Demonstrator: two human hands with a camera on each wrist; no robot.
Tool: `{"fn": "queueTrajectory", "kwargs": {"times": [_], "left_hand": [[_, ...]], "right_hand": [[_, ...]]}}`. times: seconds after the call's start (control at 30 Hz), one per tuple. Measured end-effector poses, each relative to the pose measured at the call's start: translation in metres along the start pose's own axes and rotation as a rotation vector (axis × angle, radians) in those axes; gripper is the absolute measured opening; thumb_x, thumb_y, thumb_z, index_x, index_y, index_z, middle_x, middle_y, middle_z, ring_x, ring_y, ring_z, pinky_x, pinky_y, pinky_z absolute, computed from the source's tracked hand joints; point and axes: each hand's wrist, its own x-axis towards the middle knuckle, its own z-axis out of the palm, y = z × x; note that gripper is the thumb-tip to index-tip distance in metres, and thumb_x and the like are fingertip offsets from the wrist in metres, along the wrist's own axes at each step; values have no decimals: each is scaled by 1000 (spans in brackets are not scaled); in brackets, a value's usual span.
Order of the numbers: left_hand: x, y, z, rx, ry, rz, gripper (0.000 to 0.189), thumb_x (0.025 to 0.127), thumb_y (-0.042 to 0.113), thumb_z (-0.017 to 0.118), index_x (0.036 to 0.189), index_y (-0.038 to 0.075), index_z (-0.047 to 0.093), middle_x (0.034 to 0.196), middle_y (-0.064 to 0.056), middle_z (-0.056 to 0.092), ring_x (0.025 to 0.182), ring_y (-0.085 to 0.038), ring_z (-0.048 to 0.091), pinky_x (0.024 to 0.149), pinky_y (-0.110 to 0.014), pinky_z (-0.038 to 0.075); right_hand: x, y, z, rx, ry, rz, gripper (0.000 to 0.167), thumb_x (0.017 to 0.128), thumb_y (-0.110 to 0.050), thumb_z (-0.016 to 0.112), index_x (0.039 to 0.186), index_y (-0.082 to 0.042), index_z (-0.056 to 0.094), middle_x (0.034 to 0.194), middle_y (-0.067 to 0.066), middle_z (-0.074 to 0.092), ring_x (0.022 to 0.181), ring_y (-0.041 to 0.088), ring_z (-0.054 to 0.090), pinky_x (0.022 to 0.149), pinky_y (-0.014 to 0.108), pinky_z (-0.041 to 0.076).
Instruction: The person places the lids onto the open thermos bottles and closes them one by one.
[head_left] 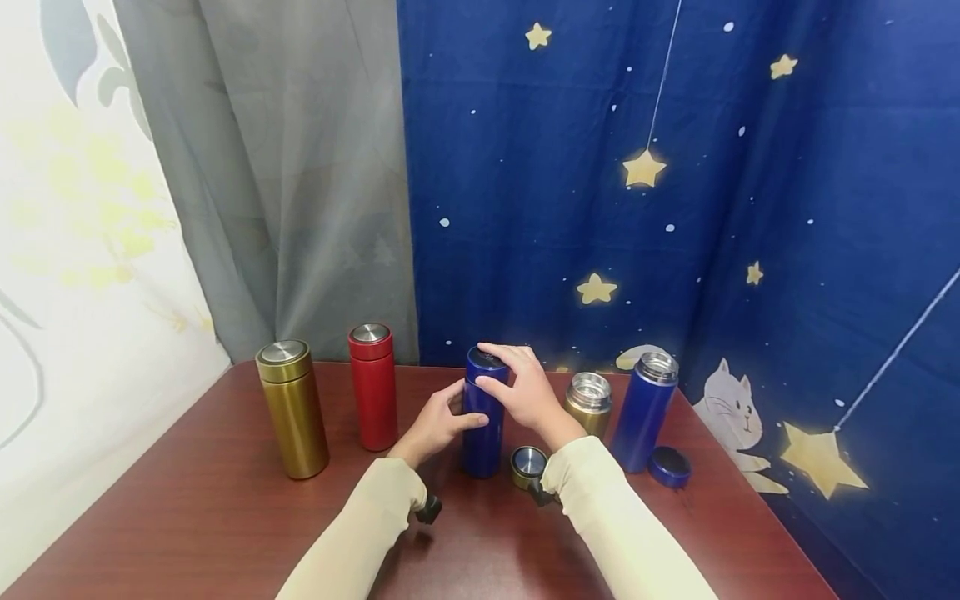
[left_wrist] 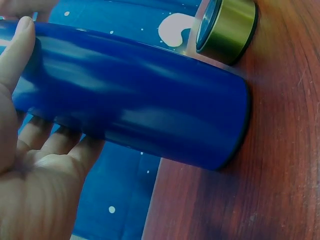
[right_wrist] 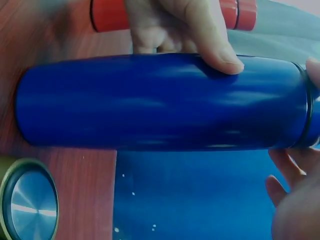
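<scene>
A blue thermos bottle (head_left: 482, 450) stands on the table in the middle of the head view, with its dark-topped lid (head_left: 486, 359) on its mouth. My left hand (head_left: 438, 425) grips the bottle's body from the left; in the left wrist view its thumb and fingers lie on opposite sides of the blue body (left_wrist: 145, 95). My right hand (head_left: 531, 392) grips the lid from above and the right. A thin seam between lid and body shows in the right wrist view. Close to the bottle's base on the right lies a gold lid (head_left: 528, 463) with a silver disc on top.
Left on the table stand a lidded gold thermos (head_left: 300, 417) and a lidded red thermos (head_left: 373, 400). To the right are an uncapped gold thermos (head_left: 590, 404), partly behind my right arm, and an uncapped blue thermos (head_left: 643, 421) with a blue lid (head_left: 670, 467) beside it.
</scene>
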Motion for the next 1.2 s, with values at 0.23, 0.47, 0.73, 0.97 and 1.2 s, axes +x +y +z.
{"fn": "queueTrajectory", "kwargs": {"times": [0.23,0.47,0.73,0.97,1.2], "left_hand": [[-1,1,1,-27,4,6,67,86,2,72,144,-2,40,128,-22,59,113,-35,61,94,-45,49],[-3,1,4,-38,9,16,69,86,2,73,146,-3,38,130,-22,58,115,-33,60,94,-42,49],[-3,2,5,11,10,36,68,86,10,75,144,-1,42,131,-19,58,113,-32,61,93,-43,50],[-3,3,2,-4,-8,15,67,86,7,73,144,-3,40,129,-21,59,114,-34,61,93,-43,50],[-3,0,-1,-49,-26,-21,68,87,2,71,146,-3,37,132,-22,56,118,-36,58,96,-46,48]], "right_hand": [[1,-8,5,-216,128,-35,50,82,-40,76,125,-17,67,114,6,65,103,24,47,89,44,38],[1,-15,13,-343,219,1,53,77,-49,79,117,-16,69,97,5,59,96,24,45,83,41,38],[3,-21,21,-483,320,31,59,74,-61,75,106,-13,66,92,7,56,91,27,45,79,42,37],[1,-14,17,-219,159,95,56,83,-50,72,125,-16,57,113,6,58,104,24,47,88,41,43],[-2,-1,3,474,-95,123,53,90,-7,67,140,-7,50,132,18,55,110,32,60,90,40,51]]}}
